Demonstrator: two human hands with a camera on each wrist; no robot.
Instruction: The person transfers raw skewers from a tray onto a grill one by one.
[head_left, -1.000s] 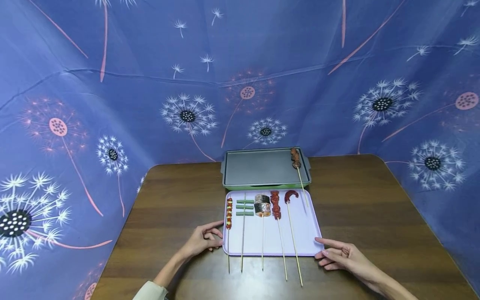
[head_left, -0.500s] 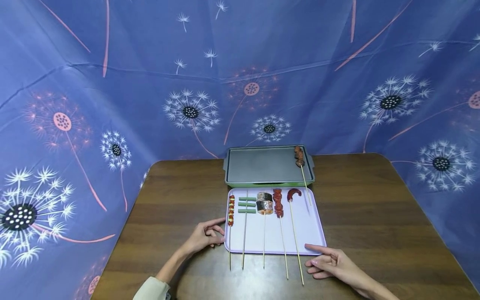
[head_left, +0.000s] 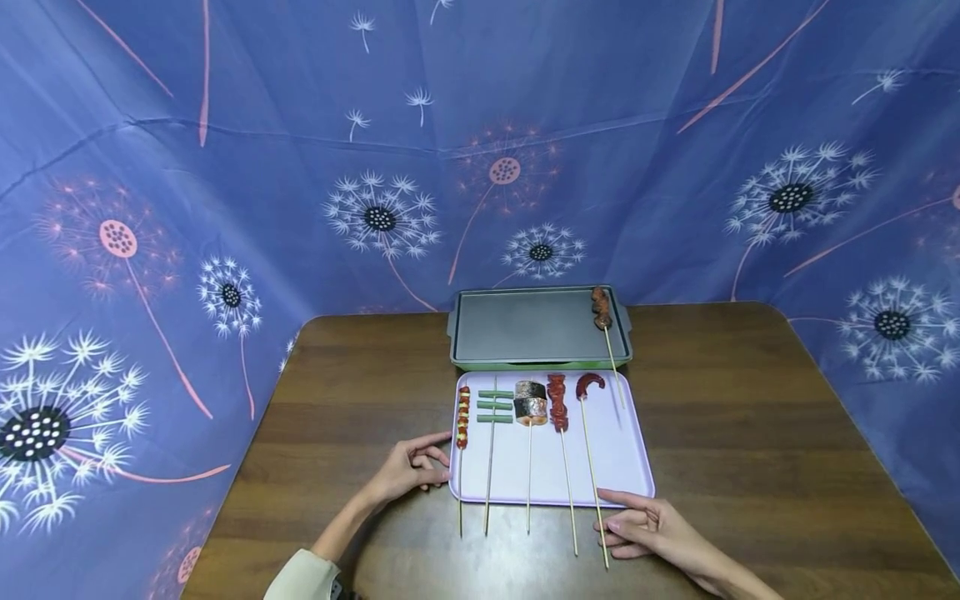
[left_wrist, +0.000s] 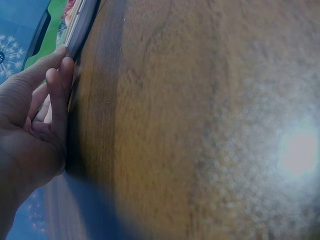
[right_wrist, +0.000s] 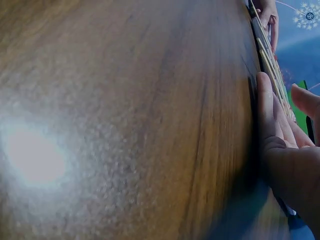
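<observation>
A pale lilac tray (head_left: 626, 467) carries several skewers side by side. From the left they bear red and yellow-green pieces (head_left: 462, 417), green stalks (head_left: 495, 418), silver-skinned fish pieces (head_left: 531, 404), folded red meat (head_left: 557, 404) and a curled dark red piece (head_left: 590, 383). My left hand (head_left: 408, 468) touches the tray's left edge, index finger stretched out. At the front right, my right hand (head_left: 645, 527) has its fingertips right at the stick of the curled red piece's skewer. Thumb and index finger of that right hand (right_wrist: 285, 135) stand apart in the right wrist view.
Behind the tray is a dark griddle (head_left: 525, 329) with a green base. A brown meat skewer (head_left: 602, 308) lies on its right side, the stick reaching over the tray. A blue dandelion-print cloth (head_left: 637, 208) hangs behind the wooden table (head_left: 735, 400).
My right hand has moved left from the tray's front right corner to the rightmost stick on the tray. The left hand has stayed at the tray's left edge.
</observation>
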